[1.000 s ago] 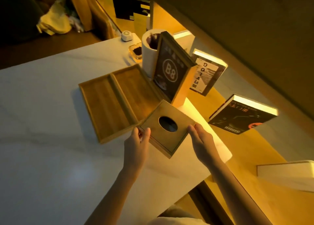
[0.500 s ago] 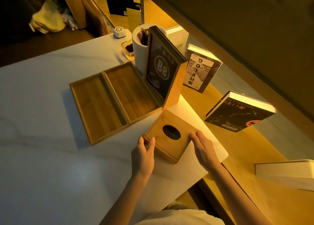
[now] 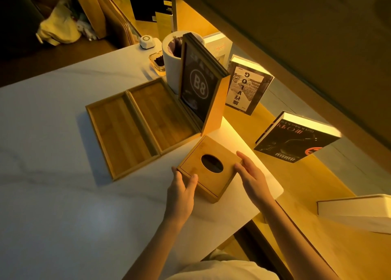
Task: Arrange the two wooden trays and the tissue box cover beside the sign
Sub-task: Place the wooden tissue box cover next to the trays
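The square wooden tissue box cover (image 3: pixel 222 153), with an oval hole in its top, rests flat on the white table (image 3: pixel 53 153) just in front of the upright "B8" sign (image 3: pixel 198 89). My left hand (image 3: pixel 182 193) presses its fingers on the cover's near-left side. My right hand (image 3: pixel 251 176) holds the right side. Two shallow wooden trays lie side by side to the left of the sign: the left tray (image 3: pixel 118 136) and the right tray (image 3: pixel 163 114), which touches the sign's base.
Behind the sign stand a white cylinder (image 3: pixel 171 68), a glass ashtray (image 3: pixel 157 61) and a small white device (image 3: pixel 146 40). Books (image 3: pixel 247 85) (image 3: pixel 296 140) lean on the wooden ledge at the right. The table's right edge runs close to the cover.
The tissue box cover has moved off the right tray's near corner, away from me and to the right, and now sits flat by the sign's foot. Both hands followed it.
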Demonstrator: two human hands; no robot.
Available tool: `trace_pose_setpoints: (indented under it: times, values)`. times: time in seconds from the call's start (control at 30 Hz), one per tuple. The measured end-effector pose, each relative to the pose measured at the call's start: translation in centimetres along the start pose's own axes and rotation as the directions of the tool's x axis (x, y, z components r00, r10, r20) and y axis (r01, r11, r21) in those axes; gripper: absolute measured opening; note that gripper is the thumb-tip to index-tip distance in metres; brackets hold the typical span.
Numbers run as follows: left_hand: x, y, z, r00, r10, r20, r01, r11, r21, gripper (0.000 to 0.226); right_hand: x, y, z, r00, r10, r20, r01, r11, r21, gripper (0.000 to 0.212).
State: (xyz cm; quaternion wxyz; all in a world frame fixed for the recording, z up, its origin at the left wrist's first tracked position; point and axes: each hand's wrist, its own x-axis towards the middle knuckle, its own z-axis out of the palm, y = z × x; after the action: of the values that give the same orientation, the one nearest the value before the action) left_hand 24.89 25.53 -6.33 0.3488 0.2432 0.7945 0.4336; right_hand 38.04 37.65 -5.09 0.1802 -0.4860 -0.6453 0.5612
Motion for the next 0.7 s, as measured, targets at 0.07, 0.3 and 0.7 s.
trace_pose_setpoints:
  times: [0.07,0.3,0.7]
  values:
    - [0.4,0.2,-0.1,1.000,0.003,0.020,-0.003,1.000,0.016,0.051,-0.1,0.1,0.0,1.000,0.008,-0.018,-0.008,1.000,0.010,0.043]
    - [2.2,0.5,-1.7,0.985,-0.024,0.173,0.009,0.996,0.087,0.058,-1.5,0.2,0.1,0.999,-0.004,-0.052,0.005,1.000,0.031,0.032]
    - [1.8,1.0,-2.0,0.978,-0.027,0.206,0.007,0.995,0.100,0.060,-2.2,1.2,1.2,0.994,0.025,-0.102,-0.025,1.000,0.002,0.040]
